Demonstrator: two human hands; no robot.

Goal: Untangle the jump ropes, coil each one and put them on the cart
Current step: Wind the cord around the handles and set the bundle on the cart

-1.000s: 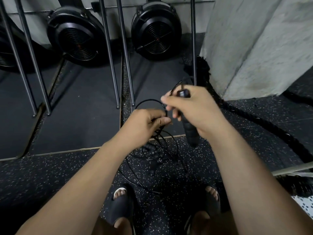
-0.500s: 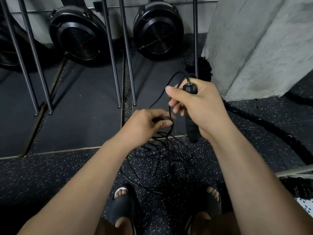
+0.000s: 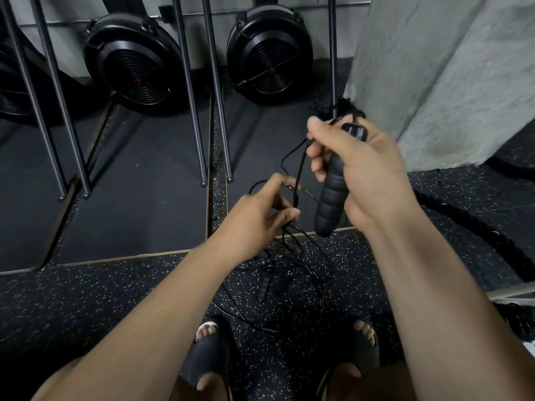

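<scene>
right grip (image 3: 356, 169) is closed round a black ribbed jump rope handle (image 3: 330, 198), thumb reaching past its top end, the handle hanging nearly upright with its butt down. left grip (image 3: 254, 215) sits lower and just beside it, thumb and forefinger pinched on the thin black cord (image 3: 299, 169) that seems to run down from the handle's top.

the rest of the ropes hang from that pinch into a loose tangle (image 3: 292, 264) on the speckled rubber floor (image 3: 115, 299), just ahead of the person's sandalled feet, with at least one other handle (image 3: 264, 287) lying in it. no cart is in view.

the high handle likely serves as a fixed end, so the lower pinch can follow one cord down and tell it from its neighbours. this looks like early untangling: nothing is coiled yet. how many ropes are knotted together i cannot tell. a hard pull here could cinch the loops tighter, so easing slack through the pinch seems wiser.
</scene>
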